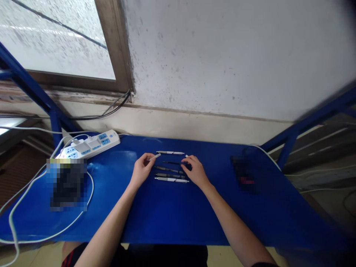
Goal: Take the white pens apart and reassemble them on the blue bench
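My left hand [143, 168] is closed, pinching a short pale pen part [157, 156] between thumb and fingers. Opposite it, my right hand [194, 170] has its fingers curled around a small white pen part [187, 156], mostly hidden. Between the hands lies a thin dark pen refill [171, 162]. Behind it is a white and grey pen [170, 152]. Nearer to me lie a dark grey pen [168, 169], another dark pen [170, 175] and a white pen [171, 180], roughly parallel. My right fingers are close to the refill's right end; whether they touch it is unclear.
A white power strip [96, 145] with plugs stands at the back left of the blue table [172, 215]. White cables [41, 241] loop along the left side. Blurred dark objects lie left [68, 185] and right [241, 172]. A wall [222, 66] rises behind.
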`<state>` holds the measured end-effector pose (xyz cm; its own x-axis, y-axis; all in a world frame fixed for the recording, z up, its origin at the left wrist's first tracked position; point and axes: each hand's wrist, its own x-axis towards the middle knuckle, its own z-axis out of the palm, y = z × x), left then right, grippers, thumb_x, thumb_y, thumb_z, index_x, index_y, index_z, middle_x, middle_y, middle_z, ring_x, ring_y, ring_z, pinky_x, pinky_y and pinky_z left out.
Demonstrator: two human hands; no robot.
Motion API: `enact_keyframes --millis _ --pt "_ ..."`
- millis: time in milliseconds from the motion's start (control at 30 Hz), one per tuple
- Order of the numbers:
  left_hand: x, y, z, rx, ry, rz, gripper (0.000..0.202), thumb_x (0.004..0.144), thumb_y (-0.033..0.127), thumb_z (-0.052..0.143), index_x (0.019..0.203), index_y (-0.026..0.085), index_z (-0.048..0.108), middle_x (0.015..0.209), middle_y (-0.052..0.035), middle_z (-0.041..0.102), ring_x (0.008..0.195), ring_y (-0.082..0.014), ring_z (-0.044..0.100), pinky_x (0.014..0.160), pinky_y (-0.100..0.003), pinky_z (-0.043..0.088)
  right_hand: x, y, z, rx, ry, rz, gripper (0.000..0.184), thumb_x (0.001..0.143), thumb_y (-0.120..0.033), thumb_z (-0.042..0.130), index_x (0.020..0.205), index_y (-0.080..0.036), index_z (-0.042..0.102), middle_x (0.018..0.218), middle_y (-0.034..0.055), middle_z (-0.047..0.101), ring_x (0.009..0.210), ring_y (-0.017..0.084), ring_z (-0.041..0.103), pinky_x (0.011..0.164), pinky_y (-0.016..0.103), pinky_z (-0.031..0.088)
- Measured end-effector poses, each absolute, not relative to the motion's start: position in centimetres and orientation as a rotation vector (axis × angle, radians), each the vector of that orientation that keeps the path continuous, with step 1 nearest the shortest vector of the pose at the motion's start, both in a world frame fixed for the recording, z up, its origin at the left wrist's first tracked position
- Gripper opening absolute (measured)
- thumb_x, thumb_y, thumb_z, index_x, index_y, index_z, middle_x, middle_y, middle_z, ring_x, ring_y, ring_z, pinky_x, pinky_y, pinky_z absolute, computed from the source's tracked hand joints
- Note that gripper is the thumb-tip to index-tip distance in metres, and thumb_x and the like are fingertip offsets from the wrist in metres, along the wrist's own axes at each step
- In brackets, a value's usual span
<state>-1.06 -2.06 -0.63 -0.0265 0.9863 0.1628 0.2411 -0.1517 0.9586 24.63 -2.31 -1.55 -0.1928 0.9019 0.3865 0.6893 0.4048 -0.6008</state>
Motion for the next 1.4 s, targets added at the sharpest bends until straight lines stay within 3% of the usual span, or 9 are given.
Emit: enact_keyframes --millis 267,400,533,867,1133,1300,1400 --pt "-1.1 -2.0 -1.1 1.564 1.421 1.207 0.024 0.084 0.039 0.058 0.093 0.017 0.063 0.081 -0.0013 0.066 0.068 -0.0137 0.056 0.064 -0.023 0.042 24.0 -2.3 -2.1 -1.376 -1.990 0.401 0.005 0.083 -0.020 0.059 0.082 -0.022 0.063 0.088 0.0055 0.059 0.088 0.022 0.056 0.080 0.035 0.047" --pt "-1.0 -2.2 -0.9 1.588 1.441 1.191 0.026 0.086 0.041 0.056 0.092 0.017 0.064 0.076 -0.0004 0.065 0.064 -0.0129 0.054 0.061 -0.023 0.040 24.2 -2.1 -1.9 -1.370 -1.944 0.481 0.012 0.085 -0.022 0.055 0.075 -0.021 0.062 0.080 0.0040 0.060 0.081 0.021 0.057 0.075 0.033 0.046" --pt "-0.9 -2.3 -0.5 1.535 1.435 1.183 0.032 0.086 0.045 0.054 0.095 0.017 0.066 0.076 -0.0021 0.066 0.066 -0.0147 0.057 0.061 -0.024 0.042 24.6 -1.9 -1.3 -1.372 -1.725 0.729 0.017 0.086 -0.033 0.053 0.078 -0.020 0.061 0.072 0.0018 0.062 0.065 0.017 0.056 0.064 0.029 0.045" --pt "-0.7 -2.4 -0.4 1.540 1.299 1.168 0.032 0.087 0.045 0.054 0.095 0.017 0.067 0.075 -0.0027 0.067 0.071 -0.0164 0.061 0.067 -0.025 0.045 24.5 -2.2 -0.7 -1.260 -1.706 0.879 0.021 0.086 -0.039 0.054 0.079 -0.020 0.062 0.076 0.0023 0.064 0.070 0.018 0.060 0.071 0.030 0.047" --pt "-0.6 -2.7 0.1 1.576 1.268 1.123 0.031 0.087 0.043 0.054 0.096 0.016 0.067 0.077 -0.0026 0.066 0.071 -0.0159 0.059 0.067 -0.024 0.044 24.7 -2.1 -0.6 -1.266 -1.697 0.934 0.022 0.084 -0.039 0.058 0.078 -0.020 0.064 0.075 0.0017 0.064 0.067 0.016 0.059 0.067 0.029 0.047" --pt "-0.4 -2.9 0.3 1.624 1.187 1.101 0.029 0.086 0.042 0.057 0.096 0.017 0.067 0.091 -0.0046 0.067 0.068 -0.0140 0.056 0.064 -0.024 0.044 24.7 -2.1 -0.4 -1.165 -1.358 1.210 0.024 0.079 -0.044 0.065 0.082 -0.020 0.063 0.065 -0.0004 0.062 0.056 0.015 0.057 0.058 0.029 0.049" --pt "-0.2 -3.0 0.4 1.617 1.171 1.072 0.029 0.085 0.042 0.057 0.096 0.017 0.067 0.089 -0.0044 0.067 0.066 -0.0136 0.055 0.062 -0.024 0.043 24.5 -2.1 -0.2 -1.085 -1.150 1.321 0.028 0.074 -0.044 0.070 0.086 -0.019 0.065 0.074 0.0033 0.067 0.067 0.019 0.065 0.061 0.032 0.053"
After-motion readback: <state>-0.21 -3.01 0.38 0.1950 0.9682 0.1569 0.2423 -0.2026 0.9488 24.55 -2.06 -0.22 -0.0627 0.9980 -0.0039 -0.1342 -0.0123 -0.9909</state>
